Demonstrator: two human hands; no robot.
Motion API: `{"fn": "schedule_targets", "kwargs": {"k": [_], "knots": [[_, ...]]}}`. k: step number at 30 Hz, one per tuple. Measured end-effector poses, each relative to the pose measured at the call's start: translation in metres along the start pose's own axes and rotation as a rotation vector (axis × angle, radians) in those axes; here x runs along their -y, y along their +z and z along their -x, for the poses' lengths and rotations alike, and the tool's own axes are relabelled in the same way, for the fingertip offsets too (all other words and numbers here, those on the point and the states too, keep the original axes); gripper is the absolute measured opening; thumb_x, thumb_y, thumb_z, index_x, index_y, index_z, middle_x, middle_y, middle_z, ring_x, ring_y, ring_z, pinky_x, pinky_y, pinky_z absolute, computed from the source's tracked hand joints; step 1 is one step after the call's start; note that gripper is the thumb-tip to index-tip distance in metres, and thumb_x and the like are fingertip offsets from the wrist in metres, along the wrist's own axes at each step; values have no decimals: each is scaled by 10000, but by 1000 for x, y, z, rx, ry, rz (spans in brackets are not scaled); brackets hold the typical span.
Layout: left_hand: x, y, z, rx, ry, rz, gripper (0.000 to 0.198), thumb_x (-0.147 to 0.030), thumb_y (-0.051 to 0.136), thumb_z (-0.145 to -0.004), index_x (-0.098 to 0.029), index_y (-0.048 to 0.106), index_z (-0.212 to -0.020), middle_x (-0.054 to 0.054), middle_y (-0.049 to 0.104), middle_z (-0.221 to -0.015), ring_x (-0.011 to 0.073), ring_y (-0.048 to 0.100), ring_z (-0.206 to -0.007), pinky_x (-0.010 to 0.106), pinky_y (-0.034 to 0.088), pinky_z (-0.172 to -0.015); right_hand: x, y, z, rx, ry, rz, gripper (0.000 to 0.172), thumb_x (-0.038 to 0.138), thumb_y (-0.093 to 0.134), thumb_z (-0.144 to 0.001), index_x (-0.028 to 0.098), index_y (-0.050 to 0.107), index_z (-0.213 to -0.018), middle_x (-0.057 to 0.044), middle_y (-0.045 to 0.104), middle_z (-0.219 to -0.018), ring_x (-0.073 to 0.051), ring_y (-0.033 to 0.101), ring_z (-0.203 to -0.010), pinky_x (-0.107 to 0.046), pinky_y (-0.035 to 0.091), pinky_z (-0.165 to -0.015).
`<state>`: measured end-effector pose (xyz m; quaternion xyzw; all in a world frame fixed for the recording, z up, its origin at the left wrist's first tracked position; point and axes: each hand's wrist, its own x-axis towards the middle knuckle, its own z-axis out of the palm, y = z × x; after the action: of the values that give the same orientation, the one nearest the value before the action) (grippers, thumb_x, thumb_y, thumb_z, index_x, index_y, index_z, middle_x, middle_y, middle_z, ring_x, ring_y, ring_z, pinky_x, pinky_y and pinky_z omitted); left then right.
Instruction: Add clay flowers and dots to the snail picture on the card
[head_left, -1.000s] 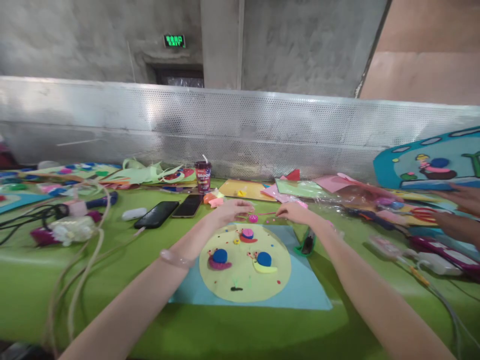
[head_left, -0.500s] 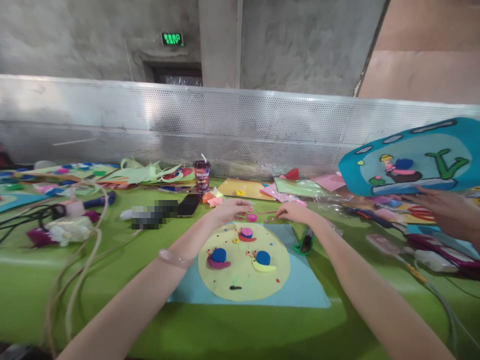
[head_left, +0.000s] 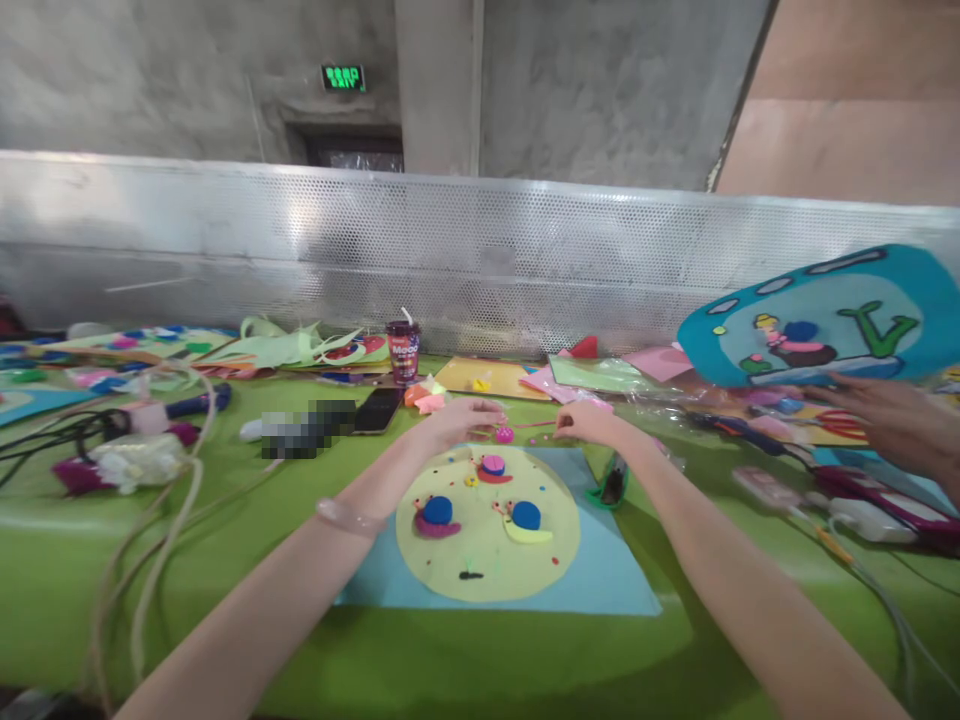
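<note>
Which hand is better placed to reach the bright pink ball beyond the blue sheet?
Probably the left hand: it is close beside the bright pink ball, while the right hand is farther off, near a thin pink strand.

1. The desk (head_left: 285, 620) spans the lower frame; a barrier (head_left: 495, 265) runs behind it, and a wall sign (head_left: 343, 78) sits beyond, upper left.
2. At lower centre, a sheet (head_left: 607, 570) lies on the desk, bearing a paper disc (head_left: 517, 575) with three snail figures (head_left: 526, 516): one behind, two in front.
3. Beyond the sheet, a ball (head_left: 504, 435) lies between left hand (head_left: 471, 418) and right hand (head_left: 589, 423).
4. Left of centre, a cup (head_left: 404, 352) stands behind a phone (head_left: 377, 410).
5. At right, a co-worker's hand (head_left: 892, 420) is beneath a picture board (head_left: 821, 315).
</note>
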<state>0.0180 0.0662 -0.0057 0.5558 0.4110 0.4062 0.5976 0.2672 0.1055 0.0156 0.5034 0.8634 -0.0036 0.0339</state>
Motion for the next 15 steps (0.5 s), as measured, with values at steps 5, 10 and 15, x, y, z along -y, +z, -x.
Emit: {"fn": "schedule_targets", "kwargs": {"k": [5, 10, 15], "knots": [[0, 0, 0, -1, 5, -5, 313, -242, 756, -651, -171, 663, -942, 44, 682, -870, 97, 589, -660, 259, 458, -687, 2, -2, 2, 2, 16, 4, 215, 319, 503, -901, 156, 587, -1013, -52, 608, -1021, -152, 595, -862, -350, 505, -766], [1, -1, 0, 7, 10, -12, 314, -243, 758, -646, -175, 662, -937, 43, 683, -879, 102, 596, -677, 260, 458, -694, 1, -2, 2, 13, 28, -10, 227, 321, 497, -905, 157, 578, -1038, -55, 605, -1029, -151, 598, -852, -346, 510, -754], [2, -2, -1, 13, 12, -22, 313, -257, 758, -647, -186, 664, -937, 41, 686, -891, 106, 603, -686, 268, 457, -708, 0, -2, 4, 7, 17, -37, 227, 313, 509, -898, 161, 574, -1054, -60, 593, -1068, -162, 591, -892, -360, 505, -778]]}}
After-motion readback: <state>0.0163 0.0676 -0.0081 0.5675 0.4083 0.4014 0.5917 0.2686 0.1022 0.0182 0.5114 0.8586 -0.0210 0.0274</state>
